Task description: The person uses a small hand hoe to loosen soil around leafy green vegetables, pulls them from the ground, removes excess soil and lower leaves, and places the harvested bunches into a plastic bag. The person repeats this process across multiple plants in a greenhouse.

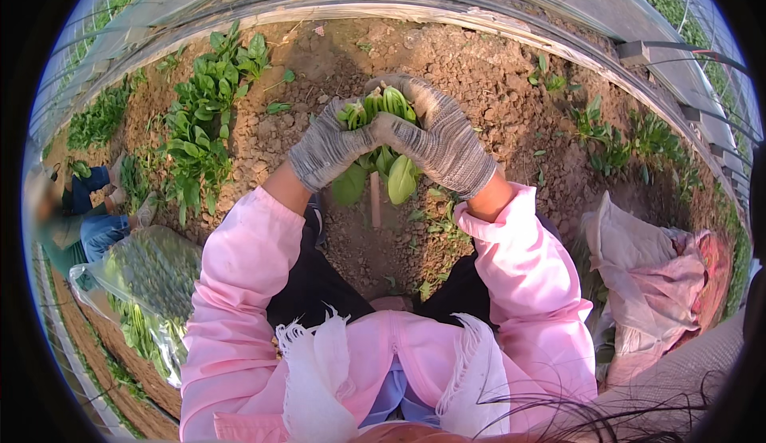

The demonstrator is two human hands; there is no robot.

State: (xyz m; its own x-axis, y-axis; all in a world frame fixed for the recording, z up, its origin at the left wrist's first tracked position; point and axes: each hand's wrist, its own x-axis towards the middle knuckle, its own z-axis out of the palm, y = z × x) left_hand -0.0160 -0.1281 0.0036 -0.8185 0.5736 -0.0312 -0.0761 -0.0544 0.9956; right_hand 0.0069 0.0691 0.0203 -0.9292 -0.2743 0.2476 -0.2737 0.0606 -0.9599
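Both of my hands wear grey knitted gloves and meet in front of me around a bunch of leafy greens (402, 179), which look like spinach. The cut stem ends point up and away from me, and the broad leaves hang below my palms. My left hand (335, 143) closes on the bunch from the left. On the right side my right hand (440, 134) wraps it, with the thumb across the stems. Under the leaves a narrow wooden-looking handle (375, 200) shows; its other end is hidden.
Rows of leafy plants (197, 126) grow at the left, more plants (604, 137) at the right. A clear plastic bag of greens (149, 281) lies lower left, near another person (90, 215). Cloth sacks (646, 287) lie at my right. Plastic sheeting (538, 0) edges the soil.
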